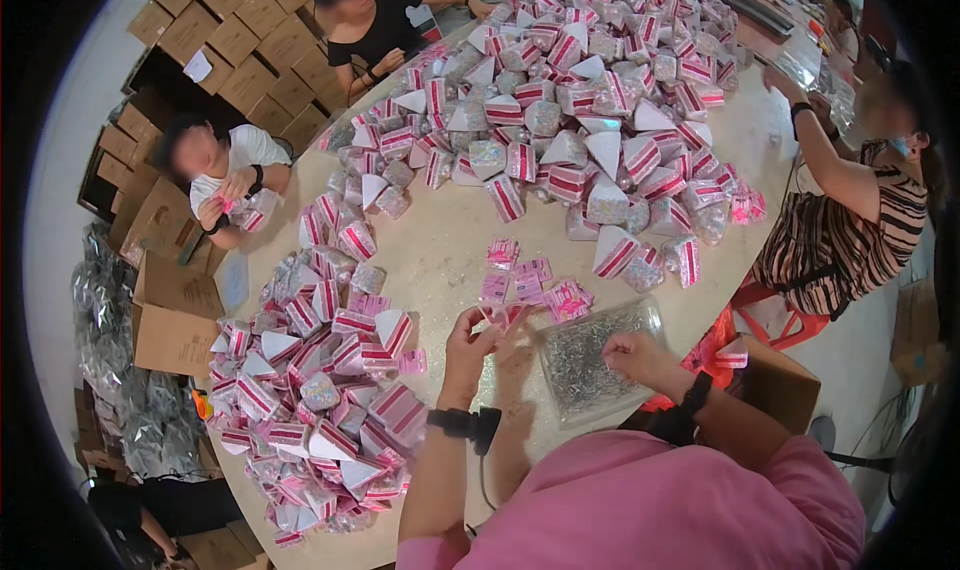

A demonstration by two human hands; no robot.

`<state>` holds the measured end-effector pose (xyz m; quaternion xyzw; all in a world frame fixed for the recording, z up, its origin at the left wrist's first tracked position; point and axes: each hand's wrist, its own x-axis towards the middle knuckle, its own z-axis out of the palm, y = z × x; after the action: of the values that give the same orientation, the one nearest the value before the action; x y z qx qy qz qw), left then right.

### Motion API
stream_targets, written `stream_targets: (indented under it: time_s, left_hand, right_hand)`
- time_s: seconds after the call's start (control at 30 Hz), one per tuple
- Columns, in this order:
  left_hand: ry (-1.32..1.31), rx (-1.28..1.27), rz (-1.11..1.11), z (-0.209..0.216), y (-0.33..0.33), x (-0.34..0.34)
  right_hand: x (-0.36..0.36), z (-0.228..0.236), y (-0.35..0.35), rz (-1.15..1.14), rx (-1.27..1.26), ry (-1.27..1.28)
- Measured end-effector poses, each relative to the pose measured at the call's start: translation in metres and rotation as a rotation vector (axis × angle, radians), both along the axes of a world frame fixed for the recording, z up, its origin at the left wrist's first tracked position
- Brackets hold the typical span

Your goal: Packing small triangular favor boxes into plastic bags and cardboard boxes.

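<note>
My left hand (pixel 467 345) pinches a small pink folded card (pixel 506 317) by its edge above the table. My right hand (pixel 637 358) is closed, fingertips together, over a clear shallow tray (pixel 655 315) filled with small silvery metal pieces (pixel 585 370). Whatever sits between those fingertips is too small to make out. Just beyond the tray and the held card lie several flat pink printed cards (pixel 530 277). To the left of my left hand spreads a heap of clear bags with pink-and-white wedge-shaped card tops (pixel 325 400).
A larger heap of similar bags (pixel 590 100) covers the table's far side. Co-workers sit at the far left (pixel 225 170), far side (pixel 370 30) and right (pixel 850 190). An open carton (pixel 770 385) stands at the table's right edge, beside a red stool (pixel 785 320). Cartons (pixel 240 30) are stacked behind.
</note>
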<state>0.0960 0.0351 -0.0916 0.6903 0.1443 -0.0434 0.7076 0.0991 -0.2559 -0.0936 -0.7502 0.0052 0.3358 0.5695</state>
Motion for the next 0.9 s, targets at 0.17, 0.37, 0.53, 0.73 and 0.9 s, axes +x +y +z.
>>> stream_targets:
  time_s: [0.17, 0.37, 0.53, 0.73, 0.9]
  left_hand:
    - [0.118, -0.260, 0.118, -0.021, 0.007, 0.005]
    - [0.187, -0.500, 0.167, 0.004, -0.004, 0.013]
    - [0.181, -0.681, 0.075, -0.007, 0.002, 0.009]
    - [0.217, -0.831, 0.003, 0.019, -0.017, -0.016]
    - [-0.016, -0.617, -0.042, 0.048, -0.051, -0.038]
  right_hand:
    - [-0.001, -0.015, 0.002, 0.063, 0.075, -0.168]
    - [-0.004, -0.007, -0.002, 0.035, 0.094, -0.067]
    - [-0.007, -0.007, -0.004, -0.015, 0.148, -0.029]
    - [0.002, 0.034, 0.012, -0.159, 0.389, 0.039]
    - [0.002, 0.066, 0.038, -0.201, 0.547, 0.104]
